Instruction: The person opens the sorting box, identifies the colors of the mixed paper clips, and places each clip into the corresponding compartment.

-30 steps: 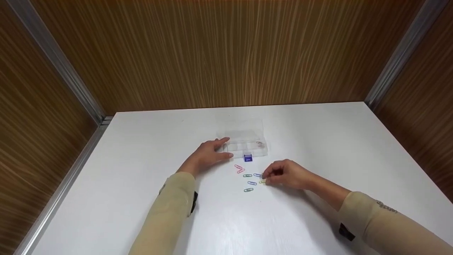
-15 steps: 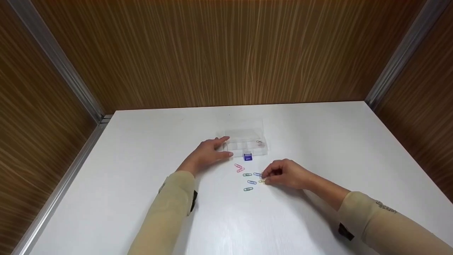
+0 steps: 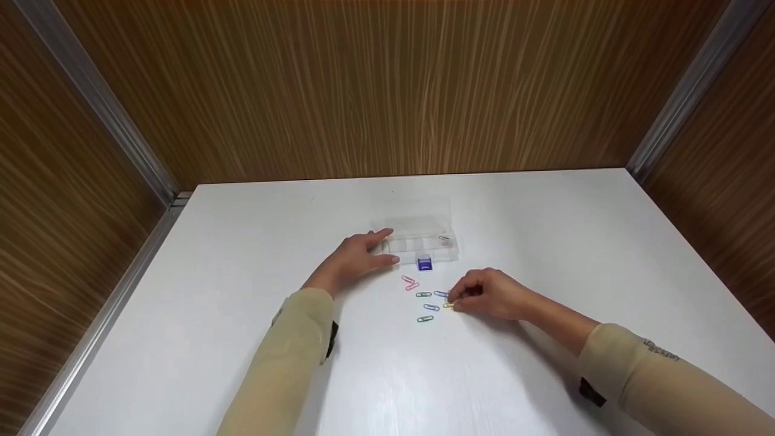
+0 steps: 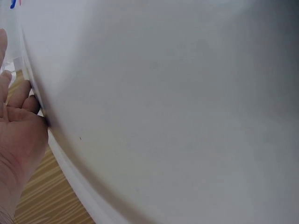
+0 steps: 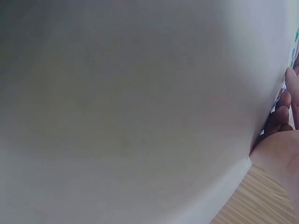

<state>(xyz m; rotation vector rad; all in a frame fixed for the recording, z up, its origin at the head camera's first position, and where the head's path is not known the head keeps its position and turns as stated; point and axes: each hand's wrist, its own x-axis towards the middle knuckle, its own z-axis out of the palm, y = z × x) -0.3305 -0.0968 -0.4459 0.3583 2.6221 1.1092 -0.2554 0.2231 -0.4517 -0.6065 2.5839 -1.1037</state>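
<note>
Fingers of the right hand (image 3: 490, 295) pinch a yellow paperclip (image 3: 448, 305); at ten o'clock, the left hand (image 3: 357, 259) rests relaxed against the clear organizer box (image 3: 421, 242).

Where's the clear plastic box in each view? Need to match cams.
Head: clear box at table centre, the left hand on its left end.
Left wrist: only a clear edge by the fingertips, far left.
Right wrist: not in view.
Shared landmark: the white table.
</note>
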